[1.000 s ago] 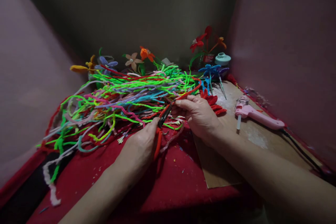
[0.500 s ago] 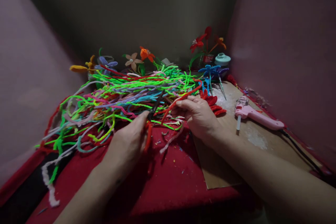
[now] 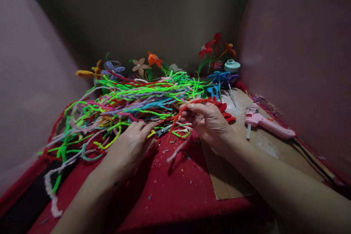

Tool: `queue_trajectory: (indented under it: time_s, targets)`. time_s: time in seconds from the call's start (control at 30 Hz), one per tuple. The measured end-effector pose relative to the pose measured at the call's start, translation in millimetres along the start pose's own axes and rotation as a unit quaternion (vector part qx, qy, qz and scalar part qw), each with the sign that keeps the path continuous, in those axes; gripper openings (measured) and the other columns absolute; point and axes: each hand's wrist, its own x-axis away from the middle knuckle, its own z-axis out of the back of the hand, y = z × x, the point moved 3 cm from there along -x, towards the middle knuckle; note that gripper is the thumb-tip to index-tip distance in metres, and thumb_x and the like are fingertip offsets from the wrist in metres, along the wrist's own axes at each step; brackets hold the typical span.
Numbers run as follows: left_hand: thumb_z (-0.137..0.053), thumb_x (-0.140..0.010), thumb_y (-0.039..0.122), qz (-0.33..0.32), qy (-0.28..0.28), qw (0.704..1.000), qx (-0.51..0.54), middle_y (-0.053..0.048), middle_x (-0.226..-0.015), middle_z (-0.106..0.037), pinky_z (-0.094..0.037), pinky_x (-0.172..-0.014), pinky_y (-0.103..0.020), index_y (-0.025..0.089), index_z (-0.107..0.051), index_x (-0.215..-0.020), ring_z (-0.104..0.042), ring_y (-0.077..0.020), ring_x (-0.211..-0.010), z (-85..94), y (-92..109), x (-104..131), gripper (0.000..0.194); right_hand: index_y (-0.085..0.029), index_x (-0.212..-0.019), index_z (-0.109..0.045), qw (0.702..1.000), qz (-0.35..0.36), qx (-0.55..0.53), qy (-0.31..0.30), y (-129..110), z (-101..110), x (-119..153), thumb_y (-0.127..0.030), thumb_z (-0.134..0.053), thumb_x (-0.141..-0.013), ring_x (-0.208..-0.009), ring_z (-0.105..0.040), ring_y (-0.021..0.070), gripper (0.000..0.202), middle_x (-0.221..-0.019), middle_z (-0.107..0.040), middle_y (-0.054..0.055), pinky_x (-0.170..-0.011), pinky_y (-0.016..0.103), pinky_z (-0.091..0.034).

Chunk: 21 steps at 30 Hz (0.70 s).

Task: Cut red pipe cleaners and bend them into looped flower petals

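Note:
My right hand [image 3: 207, 119] pinches a red pipe cleaner [image 3: 175, 120] between thumb and fingers, its end hanging down to the left. My left hand [image 3: 134, 140], palm down and fingers curled, is closed around the handle end of a pair of scissors [image 3: 163, 130]. The blades point right, low over the red cloth, toward the hanging red end; the fingertips are partly hidden. Behind both hands lies a large heap of mixed pipe cleaners [image 3: 148, 89]. Red fuzzy petals [image 3: 222, 108] lie just beyond my right hand.
A pink glue gun [image 3: 263, 122] with its cord lies on a brown board [image 3: 230, 175] at the right. Fuzzy flowers [image 3: 141, 66] and a pale blue-green pot [image 3: 231, 65] stand along the back wall. Small scraps are scattered over the red cloth [image 3: 170, 190].
My left hand has turned palm down and lowered, swinging the scissors from pointing upward to pointing right. My right hand stays nearly in place, while the red pipe cleaner's upper loop has dropped.

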Motion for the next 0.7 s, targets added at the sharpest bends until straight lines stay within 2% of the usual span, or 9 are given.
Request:
queue_trajectory:
  time_s: [0.1, 0.2, 0.3, 0.37, 0.47, 0.53, 0.6, 0.7]
  targets:
    - [-0.047, -0.086, 0.031, -0.001, 0.12, 0.984, 0.134, -0.01, -0.111, -0.062, -0.048, -0.081, -0.032, 0.019, -0.042, -0.132, -0.059, -0.0213, -0.096, 2.5, 17.9, -1.8, 0.048, -0.015, -0.065, -0.065, 0.999, -0.022, -0.011, -0.048, 8.2, -6.6, 4.9, -0.013, -0.064, -0.065, -0.06, -0.062, 0.0122, 0.002, -0.066, -0.067, 0.001, -0.065, 0.029, -0.052]
    - [-0.049, -0.087, 0.027, -0.033, 0.147, 0.94, 0.307, -0.007, -0.121, -0.059, -0.048, -0.084, -0.029, 0.023, -0.043, -0.132, -0.06, -0.0182, -0.1, 5.4, 38.0, -0.7, 0.046, -0.015, -0.065, -0.064, 0.995, -0.052, -0.034, -0.075, 16.0, -11.5, 10.7, -0.013, -0.066, -0.064, -0.059, -0.062, 0.0123, 0.003, -0.064, -0.066, 0.001, -0.064, 0.027, -0.05]
    - [-0.047, -0.088, 0.022, -0.04, 0.195, 0.894, 0.403, -0.005, -0.1, -0.065, -0.049, -0.075, -0.025, 0.023, -0.058, -0.116, -0.061, -0.0152, -0.087, 15.1, 47.1, 2.6, 0.03, -0.015, -0.064, -0.062, 0.993, -0.066, -0.041, -0.087, 19.9, -14.5, 15.0, -0.013, -0.067, -0.063, -0.056, -0.06, 0.0124, 0.005, -0.059, -0.065, 0.0, -0.057, 0.025, -0.048]
    - [-0.048, -0.088, 0.02, -0.03, 0.231, 0.879, 0.416, -0.003, -0.089, -0.064, -0.048, -0.075, -0.025, 0.021, -0.066, -0.098, -0.06, -0.0144, -0.085, 22.0, 48.4, 4.1, 0.021, -0.015, -0.065, -0.063, 0.992, -0.077, -0.037, -0.091, 21.4, -14.8, 15.4, -0.015, -0.068, -0.064, -0.054, -0.06, 0.0126, 0.006, -0.059, -0.064, 0.001, -0.054, 0.025, -0.047]
    - [-0.05, -0.087, 0.022, 0.017, 0.233, 0.853, 0.468, -0.004, -0.094, -0.063, -0.046, -0.085, -0.028, 0.019, -0.069, -0.079, -0.058, -0.0165, -0.096, 25.1, 48.8, 4.1, 0.021, -0.014, -0.071, -0.066, 0.992, -0.083, -0.062, -0.075, 21.2, -10.5, 11.0, -0.022, -0.066, -0.071, -0.057, -0.06, 0.0119, 0.008, -0.064, -0.066, 0.002, -0.057, 0.024, -0.048]
    - [-0.05, -0.087, 0.025, 0.047, 0.204, 0.805, 0.556, -0.005, -0.101, -0.064, -0.044, -0.094, -0.034, 0.018, -0.069, -0.076, -0.057, -0.0191, -0.103, 22.3, 50.3, 3.7, 0.023, -0.014, -0.072, -0.066, 0.99, -0.081, -0.096, -0.062, 19.4, -6.1, 6.4, -0.022, -0.062, -0.075, -0.058, -0.059, 0.0105, 0.009, -0.067, -0.066, 0.002, -0.059, 0.023, -0.048]
    - [-0.052, -0.086, 0.027, 0.067, 0.188, 0.731, 0.653, -0.005, -0.1, -0.066, -0.041, -0.099, -0.036, 0.018, -0.067, -0.075, -0.058, -0.0196, -0.105, 19.0, 52.1, 3.9, 0.021, -0.016, -0.073, -0.065, 0.985, -0.099, -0.134, -0.049, 17.9, -3.1, 3.2, -0.018, -0.06, -0.076, -0.058, -0.059, 0.0096, 0.007, -0.068, -0.067, 0.001, -0.058, 0.022, -0.047]
    - [-0.059, -0.082, 0.031, 0.084, 0.203, 0.614, 0.758, -0.001, -0.075, -0.067, -0.044, -0.096, -0.032, 0.018, -0.063, -0.069, -0.063, -0.0158, -0.093, 16.9, 52.2, 3.3, 0.019, -0.016, -0.072, -0.064, 0.979, -0.125, -0.158, -0.024, 16.6, -3.1, 4.1, -0.017, -0.059, -0.077, -0.056, -0.057, 0.0085, 0.007, -0.067, -0.066, 0.001, -0.055, 0.02, -0.046]
